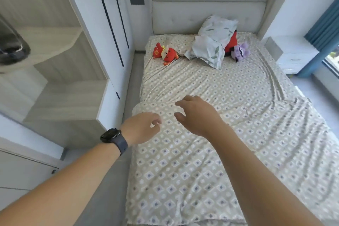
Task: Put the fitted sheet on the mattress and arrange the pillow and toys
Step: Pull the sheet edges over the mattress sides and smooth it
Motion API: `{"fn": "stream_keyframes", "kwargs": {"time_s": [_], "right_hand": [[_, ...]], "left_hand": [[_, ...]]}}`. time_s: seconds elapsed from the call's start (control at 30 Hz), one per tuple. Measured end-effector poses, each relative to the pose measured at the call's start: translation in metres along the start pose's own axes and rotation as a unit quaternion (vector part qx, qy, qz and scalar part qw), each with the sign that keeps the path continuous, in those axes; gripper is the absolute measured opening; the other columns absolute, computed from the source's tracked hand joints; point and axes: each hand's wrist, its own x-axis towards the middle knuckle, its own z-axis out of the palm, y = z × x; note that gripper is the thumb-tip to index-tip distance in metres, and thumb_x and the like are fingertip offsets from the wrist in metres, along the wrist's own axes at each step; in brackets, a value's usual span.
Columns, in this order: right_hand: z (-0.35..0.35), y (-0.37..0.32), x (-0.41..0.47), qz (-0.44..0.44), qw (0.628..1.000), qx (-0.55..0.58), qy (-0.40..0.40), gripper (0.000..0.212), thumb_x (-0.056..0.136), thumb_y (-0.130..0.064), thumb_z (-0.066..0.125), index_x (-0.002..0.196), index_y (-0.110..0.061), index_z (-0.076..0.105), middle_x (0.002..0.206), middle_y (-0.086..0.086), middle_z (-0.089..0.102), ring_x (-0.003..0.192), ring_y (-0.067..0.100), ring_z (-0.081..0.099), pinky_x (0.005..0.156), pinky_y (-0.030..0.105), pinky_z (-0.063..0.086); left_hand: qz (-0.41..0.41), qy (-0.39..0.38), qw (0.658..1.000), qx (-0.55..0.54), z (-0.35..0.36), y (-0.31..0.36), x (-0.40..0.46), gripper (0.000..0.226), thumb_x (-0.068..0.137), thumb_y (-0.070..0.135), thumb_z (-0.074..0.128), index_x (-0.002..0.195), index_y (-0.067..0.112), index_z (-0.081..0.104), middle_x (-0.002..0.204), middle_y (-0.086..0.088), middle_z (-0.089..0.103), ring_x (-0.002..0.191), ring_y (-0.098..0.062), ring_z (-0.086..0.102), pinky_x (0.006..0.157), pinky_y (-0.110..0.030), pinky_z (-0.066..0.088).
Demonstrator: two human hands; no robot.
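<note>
Fitted sheet, beige cotton with a blue-and-white diamond print (211, 86), lies over the bed, and both hands are out above its folded-over near half. Left hand (142, 127), the one with the dark smartwatch (113, 138) on its wrist, has its fingers curled loosely inward, pinching nothing that I can make out. Right hand (197, 115) hovers just beside it, fingers spread and bent, empty, a little further up the bed. Right under the fingertips runs the folded edge of the sheet, a ridge crossing the mattress. Beyond the hands, up by the padded headboard, sit the pale leaf-print pillow (213, 42), crumpled, a red plush toy (165, 53) to its left and a purple plush toy (240, 52) to its right.

The step looks like taking that fold. Best to grip the edge with both hands well apart, lift, and draw it evenly so the diagonal wrinkles ahead pull flat rather than bunch. Pulling one-handed would likely skew it.
</note>
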Motion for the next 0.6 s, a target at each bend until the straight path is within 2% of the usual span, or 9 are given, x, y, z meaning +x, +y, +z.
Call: {"fn": "stream_keyframes", "kwargs": {"time_s": [0.17, 0.43, 0.6], "right_hand": [[0.008, -0.030, 0.011, 0.021, 1.000, 0.001, -0.017, 0.046, 0.103, -0.043, 0.044, 0.145, -0.025, 0.050, 0.143, -0.003, 0.051, 0.133, 0.021, 0.043, 0.101, 0.040, 0.045], [0.058, -0.102, 0.073, 0.033, 0.997, 0.041, -0.054, 0.047, 0.102, -0.044, 0.044, 0.146, -0.026, 0.049, 0.146, -0.005, 0.049, 0.132, 0.019, 0.044, 0.099, 0.041, 0.047], [0.090, -0.129, 0.132, 0.087, 0.992, 0.044, -0.084, 0.048, 0.103, -0.042, 0.043, 0.148, -0.026, 0.048, 0.146, -0.005, 0.049, 0.133, 0.019, 0.043, 0.100, 0.039, 0.045]], "left_hand": [[-0.013, -0.041, 0.999, -0.006, 0.003, -0.048, -0.010, 0.027, 0.099, 0.036, 0.044, 0.120, 0.034, 0.062, 0.120, 0.018, 0.061, 0.104, -0.007, 0.057, 0.088, -0.031, 0.048], [-0.038, -0.053, 0.998, 0.001, -0.032, -0.150, 0.016, 0.022, 0.094, 0.039, 0.047, 0.110, 0.041, 0.062, 0.115, 0.020, 0.062, 0.102, -0.009, 0.059, 0.091, -0.036, 0.051], [0.004, -0.105, 0.994, -0.008, -0.037, -0.217, 0.065, 0.023, 0.093, 0.039, 0.047, 0.110, 0.041, 0.062, 0.115, 0.020, 0.063, 0.101, -0.009, 0.060, 0.089, -0.036, 0.052]]}}
